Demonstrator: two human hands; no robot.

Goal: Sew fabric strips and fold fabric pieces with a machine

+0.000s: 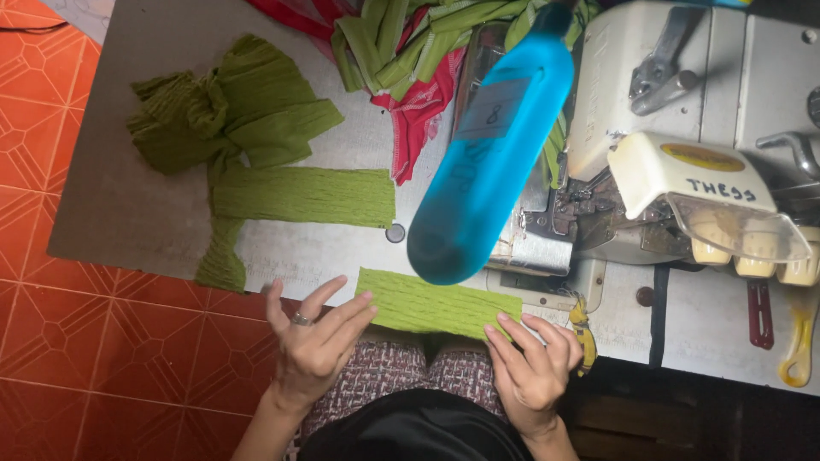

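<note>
**Both hands on a green fabric strip at the table edge**

Left hand [313, 341], ring on one finger, fingers spread and slightly curled, fingertips touching the left end of a short rectangular strip of crinkled light-green fabric [436, 303]. Right hand [534, 363] on the strip's right lower corner, fingers loosely fanned, resting on the cloth; neither hand closes around it, more a flat press than a pinch. Strip lies flat at the near edge of the grey worktable [120, 205], just above the person's lap, slightly tilted down to the right.

Blue translucent plastic bottle [491, 162] stands between camera and table, overlapping the strip's top edge in view. Right of it, a cream-white overlock sewing machine [675, 162]. Further back on the table: a longer flat strip of the same green fabric [303, 196], a loose pile of green crinkled pieces [222, 115], well apart from the hands. Red cloth [418, 111] with more green strips at the top. Orange patterned floor tiles [102, 341] on the left.
</note>
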